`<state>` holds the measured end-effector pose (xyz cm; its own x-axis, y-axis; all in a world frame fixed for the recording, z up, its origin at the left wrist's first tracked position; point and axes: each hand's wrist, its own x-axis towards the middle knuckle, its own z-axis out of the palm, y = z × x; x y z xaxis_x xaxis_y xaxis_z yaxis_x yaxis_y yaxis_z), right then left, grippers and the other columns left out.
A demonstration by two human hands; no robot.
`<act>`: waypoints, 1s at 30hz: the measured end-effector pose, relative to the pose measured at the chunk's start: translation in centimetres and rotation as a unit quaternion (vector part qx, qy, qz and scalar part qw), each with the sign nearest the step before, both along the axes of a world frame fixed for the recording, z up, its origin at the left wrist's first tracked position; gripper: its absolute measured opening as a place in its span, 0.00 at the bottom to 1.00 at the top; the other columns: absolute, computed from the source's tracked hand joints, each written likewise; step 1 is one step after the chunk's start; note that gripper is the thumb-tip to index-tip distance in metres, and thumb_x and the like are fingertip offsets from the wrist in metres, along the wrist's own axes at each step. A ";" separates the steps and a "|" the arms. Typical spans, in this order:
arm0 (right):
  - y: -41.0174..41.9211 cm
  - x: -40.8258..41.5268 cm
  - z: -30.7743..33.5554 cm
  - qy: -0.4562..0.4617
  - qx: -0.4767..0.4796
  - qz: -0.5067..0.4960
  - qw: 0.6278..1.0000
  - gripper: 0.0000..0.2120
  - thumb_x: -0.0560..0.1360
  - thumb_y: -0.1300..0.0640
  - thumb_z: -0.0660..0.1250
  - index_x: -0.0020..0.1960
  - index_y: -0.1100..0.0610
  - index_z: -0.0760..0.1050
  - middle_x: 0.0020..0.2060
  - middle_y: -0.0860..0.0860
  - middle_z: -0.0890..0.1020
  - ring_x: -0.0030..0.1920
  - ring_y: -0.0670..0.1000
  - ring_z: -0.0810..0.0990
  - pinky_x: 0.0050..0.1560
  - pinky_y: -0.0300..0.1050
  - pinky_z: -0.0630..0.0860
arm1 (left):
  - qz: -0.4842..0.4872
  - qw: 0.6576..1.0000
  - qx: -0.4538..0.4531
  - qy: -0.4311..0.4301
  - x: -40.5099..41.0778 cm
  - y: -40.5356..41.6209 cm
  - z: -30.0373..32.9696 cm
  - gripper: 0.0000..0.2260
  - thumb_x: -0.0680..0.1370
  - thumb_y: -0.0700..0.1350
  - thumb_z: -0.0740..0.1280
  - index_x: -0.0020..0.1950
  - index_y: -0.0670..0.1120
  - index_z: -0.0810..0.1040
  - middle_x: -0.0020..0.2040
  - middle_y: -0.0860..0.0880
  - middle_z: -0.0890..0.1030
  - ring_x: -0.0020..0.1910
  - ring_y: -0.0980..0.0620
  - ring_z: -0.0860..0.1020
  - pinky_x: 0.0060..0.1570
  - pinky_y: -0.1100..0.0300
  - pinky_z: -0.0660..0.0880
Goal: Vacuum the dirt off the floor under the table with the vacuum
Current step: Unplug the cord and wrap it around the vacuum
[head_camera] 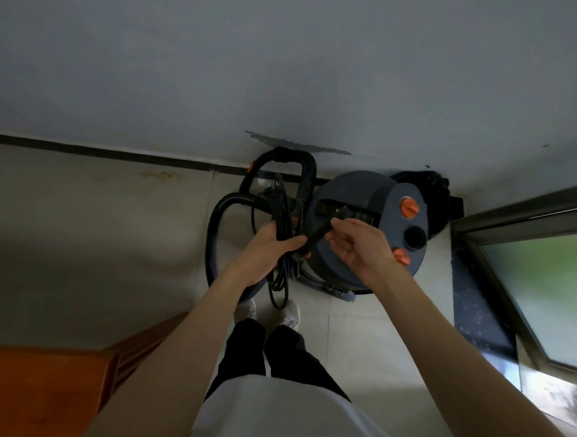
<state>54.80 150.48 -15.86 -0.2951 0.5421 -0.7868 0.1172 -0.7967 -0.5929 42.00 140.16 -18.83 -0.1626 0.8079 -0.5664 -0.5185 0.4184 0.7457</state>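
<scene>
A person looks down at a dark grey drum-shaped vacuum with orange knobs (368,227) standing on the pale tiled floor (97,235) against the wall, at the centre of the frame. The left hand (265,253) grips a bundled black power cord (278,225), fingers curled round it. The right hand (355,245) reaches forward, palm turned inward, fingers loosely bent, pinching a black strap (318,233) beside the bundle. Freeing the cord likely goes best by holding the bundle steady while loosening the strap.
</scene>
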 end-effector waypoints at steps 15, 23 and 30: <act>-1.3 0.6 -1.7 -0.166 0.088 0.071 0.980 0.09 0.74 0.65 0.69 0.54 0.63 0.76 0.42 0.57 0.80 0.35 0.47 0.80 0.34 0.34 0.78 | -0.018 0.994 -0.051 0.094 1.2 -0.4 0.0 0.06 0.75 0.35 0.68 0.45 0.45 0.75 0.40 0.49 0.80 0.44 0.51 0.80 0.55 0.55 0.74; -5.9 -0.5 -1.9 -0.073 0.141 0.175 0.972 0.14 0.78 0.66 0.61 0.63 0.61 0.76 0.49 0.53 0.82 0.54 0.52 0.81 0.59 0.45 0.76 | 0.049 0.990 -0.106 0.076 1.6 -1.2 -0.8 0.08 0.78 0.39 0.63 0.57 0.46 0.75 0.53 0.46 0.80 0.57 0.47 0.78 0.63 0.50 0.72; -6.9 -0.9 -2.9 -0.036 0.168 0.232 0.957 0.16 0.78 0.67 0.61 0.64 0.59 0.76 0.49 0.54 0.82 0.49 0.47 0.81 0.50 0.37 0.76 | 0.049 0.980 -0.126 0.148 1.4 -1.3 0.6 0.12 0.81 0.40 0.60 0.64 0.44 0.73 0.55 0.49 0.77 0.57 0.52 0.75 0.53 0.62 0.71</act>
<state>53.91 143.53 -18.75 -0.5164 0.5920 -0.6188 0.4632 -0.4147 -0.7833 43.42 138.87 -18.26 -0.4193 0.6208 -0.6624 -0.3418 0.5680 0.7487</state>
